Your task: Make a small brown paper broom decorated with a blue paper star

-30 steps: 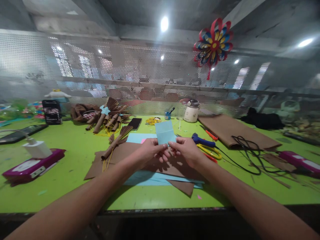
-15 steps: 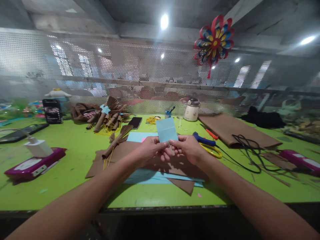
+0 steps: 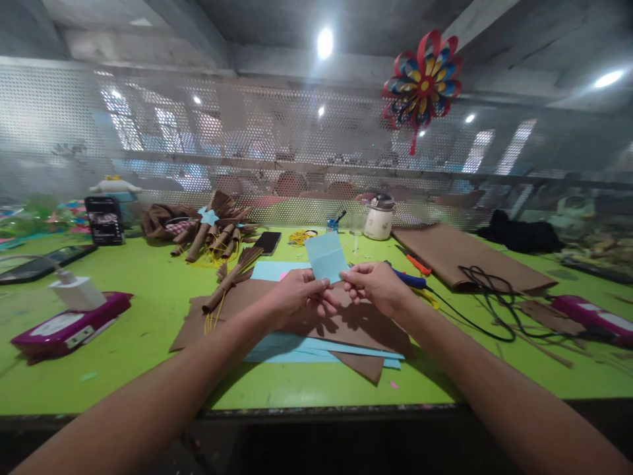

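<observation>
A small light-blue piece of paper [image 3: 326, 254] with a crease across it is held up above the table. My left hand [image 3: 304, 290] pinches its lower edge between thumb and fingers. My right hand [image 3: 373, 285] is closed at its lower right corner, thumb against fingertips. Beneath both hands lie brown paper sheets [image 3: 267, 307], with light-blue paper sheets [image 3: 297, 349] showing under them at front and back. Left of my left hand, a rolled brown paper piece with a fringed end [image 3: 230, 282] and yellow strings rests on the brown paper.
Beyond my right hand are a blue-handled tool [image 3: 408, 278] with a black cord, an orange cutter [image 3: 418, 264] and folded brown paper [image 3: 469, 257]. Further back stand a bundle of brown paper rolls [image 3: 212, 234], a phone [image 3: 268, 243] and a white jar [image 3: 379, 219]. A purple power strip [image 3: 69, 326] lies left.
The blue paper has tilted and shifted slightly left. My right hand has turned, its fingers now at the paper's corner; my left hand has stayed nearly in place.
</observation>
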Action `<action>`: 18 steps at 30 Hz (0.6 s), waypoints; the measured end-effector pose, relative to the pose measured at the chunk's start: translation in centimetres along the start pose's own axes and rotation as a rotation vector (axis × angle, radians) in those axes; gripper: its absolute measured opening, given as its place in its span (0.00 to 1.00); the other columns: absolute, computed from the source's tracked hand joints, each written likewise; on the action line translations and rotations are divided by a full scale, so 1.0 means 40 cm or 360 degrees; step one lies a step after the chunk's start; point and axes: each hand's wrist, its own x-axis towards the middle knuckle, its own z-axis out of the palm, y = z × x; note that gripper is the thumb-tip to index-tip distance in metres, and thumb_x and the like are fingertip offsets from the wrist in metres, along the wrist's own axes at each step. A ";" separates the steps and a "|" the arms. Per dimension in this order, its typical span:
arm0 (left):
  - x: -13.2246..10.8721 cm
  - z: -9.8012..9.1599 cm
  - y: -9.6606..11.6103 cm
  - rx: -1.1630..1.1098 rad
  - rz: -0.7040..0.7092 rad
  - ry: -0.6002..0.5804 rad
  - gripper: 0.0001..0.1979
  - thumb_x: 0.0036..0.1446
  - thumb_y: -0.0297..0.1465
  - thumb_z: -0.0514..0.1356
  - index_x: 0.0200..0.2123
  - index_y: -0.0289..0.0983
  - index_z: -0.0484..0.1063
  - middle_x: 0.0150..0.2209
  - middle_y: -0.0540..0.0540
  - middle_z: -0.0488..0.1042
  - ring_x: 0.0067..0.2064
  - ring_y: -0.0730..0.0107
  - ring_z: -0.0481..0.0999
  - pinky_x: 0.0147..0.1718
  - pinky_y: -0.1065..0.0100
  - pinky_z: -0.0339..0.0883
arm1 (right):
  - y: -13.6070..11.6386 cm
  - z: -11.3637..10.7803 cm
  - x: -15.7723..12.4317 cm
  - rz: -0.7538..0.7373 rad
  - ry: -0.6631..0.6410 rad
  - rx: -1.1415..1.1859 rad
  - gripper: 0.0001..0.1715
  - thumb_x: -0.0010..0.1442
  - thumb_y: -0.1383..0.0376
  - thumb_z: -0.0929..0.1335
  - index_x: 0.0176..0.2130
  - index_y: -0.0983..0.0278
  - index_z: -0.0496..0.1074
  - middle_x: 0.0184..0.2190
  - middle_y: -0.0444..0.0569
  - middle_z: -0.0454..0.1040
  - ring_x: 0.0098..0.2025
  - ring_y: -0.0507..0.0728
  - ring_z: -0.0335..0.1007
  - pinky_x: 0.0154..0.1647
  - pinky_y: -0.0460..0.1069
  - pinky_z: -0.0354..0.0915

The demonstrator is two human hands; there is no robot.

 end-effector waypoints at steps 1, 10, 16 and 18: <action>0.000 0.002 0.001 0.0016 -0.0012 0.0050 0.12 0.52 0.36 0.59 0.29 0.30 0.70 0.26 0.41 0.77 0.23 0.74 0.73 0.23 0.74 0.63 | 0.000 0.001 -0.001 -0.0009 0.0004 0.0005 0.17 0.40 0.60 0.75 0.22 0.69 0.68 0.18 0.45 0.70 0.17 0.47 0.63 0.19 0.44 0.60; -0.004 0.017 0.009 0.0050 0.0079 0.0005 0.14 0.51 0.37 0.60 0.32 0.30 0.71 0.25 0.44 0.75 0.24 0.75 0.72 0.25 0.73 0.63 | 0.016 0.022 -0.010 -0.0114 -0.0108 -0.0018 0.14 0.42 0.61 0.74 0.24 0.69 0.70 0.18 0.43 0.69 0.19 0.47 0.63 0.23 0.46 0.61; -0.010 0.009 0.011 0.0066 0.0091 -0.0004 0.13 0.52 0.36 0.59 0.34 0.30 0.72 0.26 0.42 0.75 0.26 0.74 0.72 0.25 0.73 0.61 | 0.006 0.014 -0.009 -0.0210 -0.0099 -0.0094 0.14 0.43 0.60 0.73 0.22 0.68 0.69 0.16 0.42 0.68 0.16 0.46 0.59 0.18 0.45 0.56; -0.010 0.003 0.010 0.0025 0.0103 0.0007 0.13 0.51 0.35 0.59 0.34 0.30 0.72 0.28 0.41 0.75 0.28 0.73 0.72 0.27 0.72 0.61 | -0.004 0.009 -0.012 -0.0251 -0.0113 -0.0132 0.15 0.42 0.60 0.74 0.21 0.68 0.69 0.15 0.42 0.68 0.15 0.46 0.58 0.16 0.44 0.54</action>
